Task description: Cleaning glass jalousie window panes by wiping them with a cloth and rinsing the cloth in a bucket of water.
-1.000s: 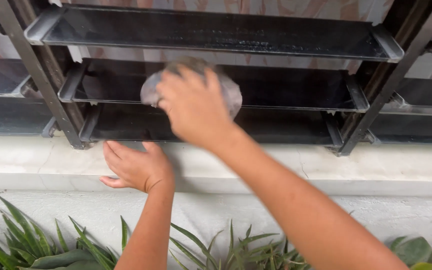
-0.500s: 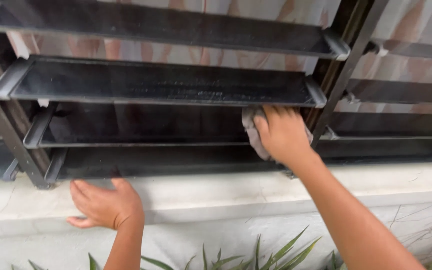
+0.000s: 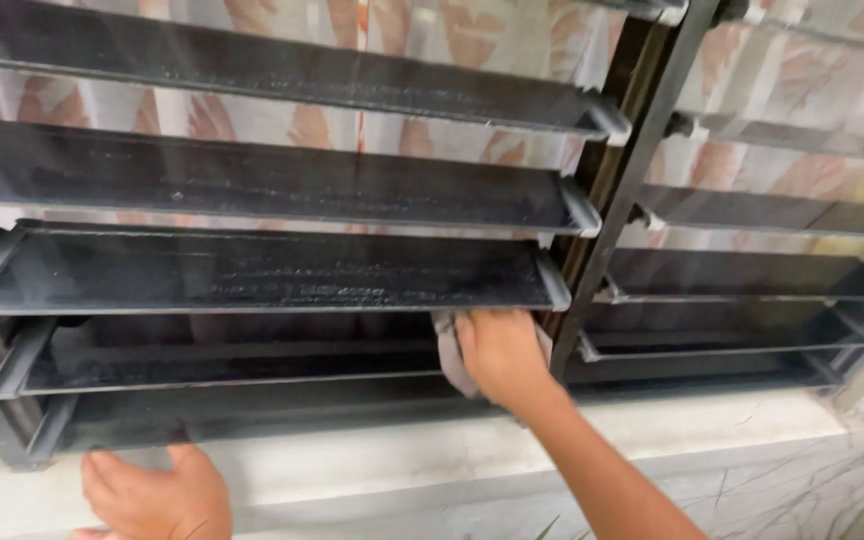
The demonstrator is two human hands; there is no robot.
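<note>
My right hand (image 3: 500, 357) grips a grey cloth (image 3: 449, 353) and presses it on a dark glass louvre slat (image 3: 232, 368) near its right end, beside the dark metal window post (image 3: 617, 205). Above it sits another dusty slat (image 3: 252, 272). My left hand (image 3: 152, 492) lies flat, fingers spread, on the pale stone window sill (image 3: 382, 460) at the lower left, holding nothing.
More dark glass slats (image 3: 272, 70) stack upward in metal end clips. A second louvre panel (image 3: 752, 275) lies right of the post. A patterned curtain (image 3: 432, 30) shows behind the glass. A textured pale wall (image 3: 832, 490) runs below the sill at the right.
My right hand with the cloth slid from the slat's middle to its right end. The view drifted up and right, so the plants dropped out of sight. My left hand stays on the sill.
</note>
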